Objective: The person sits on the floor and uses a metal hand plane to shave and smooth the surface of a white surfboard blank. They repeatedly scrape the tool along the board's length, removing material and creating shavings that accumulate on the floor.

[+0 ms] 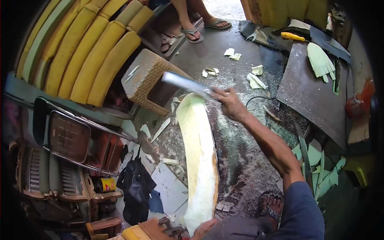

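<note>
A long, curved pale-yellow foam pad point(196, 148) stretches away from my lap, its far end raised and its right edge darker yellow. In my right hand point(230, 103) is a long, flat, whitish tool point(182, 83), smeared by motion, so its exact kind does not show. The tool points to the left above the far end of the foam, and whether it touches is unclear. My left hand point(205, 226) is at the near end of the pad, against its right side. Its fingers are mostly hidden.
A woven-look tan stool point(150, 80) stands beyond the foam, and yellow padded pieces point(90, 52) are stacked behind it. Foam scraps point(256, 80) and crumbs litter the floor. At right lie a dark board point(310, 96) and a yellow-handled tool point(294, 37). Another person's sandaled feet point(194, 35) are far off.
</note>
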Available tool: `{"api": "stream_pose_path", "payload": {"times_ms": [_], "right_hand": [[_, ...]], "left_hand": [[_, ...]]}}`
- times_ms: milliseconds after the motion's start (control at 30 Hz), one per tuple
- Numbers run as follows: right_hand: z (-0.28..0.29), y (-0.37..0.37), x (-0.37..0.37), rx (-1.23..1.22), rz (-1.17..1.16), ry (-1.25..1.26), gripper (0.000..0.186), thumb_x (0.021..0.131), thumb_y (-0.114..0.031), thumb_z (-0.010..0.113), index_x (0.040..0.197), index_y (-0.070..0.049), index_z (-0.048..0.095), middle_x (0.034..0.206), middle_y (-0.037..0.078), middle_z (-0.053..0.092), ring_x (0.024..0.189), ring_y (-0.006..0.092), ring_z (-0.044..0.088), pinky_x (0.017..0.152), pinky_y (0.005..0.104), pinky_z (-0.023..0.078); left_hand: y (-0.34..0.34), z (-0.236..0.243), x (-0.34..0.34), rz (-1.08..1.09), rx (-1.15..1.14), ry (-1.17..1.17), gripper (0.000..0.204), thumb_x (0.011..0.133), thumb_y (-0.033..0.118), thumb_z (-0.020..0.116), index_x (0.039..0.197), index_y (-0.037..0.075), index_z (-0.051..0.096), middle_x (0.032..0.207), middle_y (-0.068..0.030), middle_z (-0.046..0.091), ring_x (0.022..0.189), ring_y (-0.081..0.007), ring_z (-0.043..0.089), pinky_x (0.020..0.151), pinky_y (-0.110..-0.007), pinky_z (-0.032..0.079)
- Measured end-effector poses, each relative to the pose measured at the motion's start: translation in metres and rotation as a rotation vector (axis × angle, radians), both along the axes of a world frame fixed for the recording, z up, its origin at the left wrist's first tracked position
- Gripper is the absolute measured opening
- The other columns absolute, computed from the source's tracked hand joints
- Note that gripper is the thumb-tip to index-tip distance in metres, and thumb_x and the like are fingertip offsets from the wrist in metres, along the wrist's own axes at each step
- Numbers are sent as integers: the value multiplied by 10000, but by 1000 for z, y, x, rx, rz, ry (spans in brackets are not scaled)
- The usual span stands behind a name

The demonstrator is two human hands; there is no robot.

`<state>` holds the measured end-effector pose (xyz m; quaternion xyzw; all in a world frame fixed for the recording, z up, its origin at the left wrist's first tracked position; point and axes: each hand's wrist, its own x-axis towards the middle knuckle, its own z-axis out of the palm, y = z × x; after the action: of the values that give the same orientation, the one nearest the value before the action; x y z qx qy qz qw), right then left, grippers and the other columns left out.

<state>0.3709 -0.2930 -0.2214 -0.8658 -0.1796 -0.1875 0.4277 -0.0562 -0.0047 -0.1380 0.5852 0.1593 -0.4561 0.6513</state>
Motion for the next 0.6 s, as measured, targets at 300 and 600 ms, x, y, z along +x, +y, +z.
{"api": "stream_pose_path", "payload": {"times_ms": [300,600], "right_hand": [[16,14,3,110,84,-87,631,867,98,567,1393,-240,652,1509,29,577,975,309,535,937,380,536],[18,37,15,145,151,-108,659,860,92,558,1405,-268,644,1479,55,603,924,321,551,962,386,517]], "left_hand": [[-27,48,23,-156,239,111,311,1034,268,509,1150,0,614,1206,-126,654,1127,-241,615,978,-392,469],[-23,43,25,-153,230,129,309,996,175,564,1238,-8,622,1230,-85,656,1125,-195,605,987,-345,461]]}}
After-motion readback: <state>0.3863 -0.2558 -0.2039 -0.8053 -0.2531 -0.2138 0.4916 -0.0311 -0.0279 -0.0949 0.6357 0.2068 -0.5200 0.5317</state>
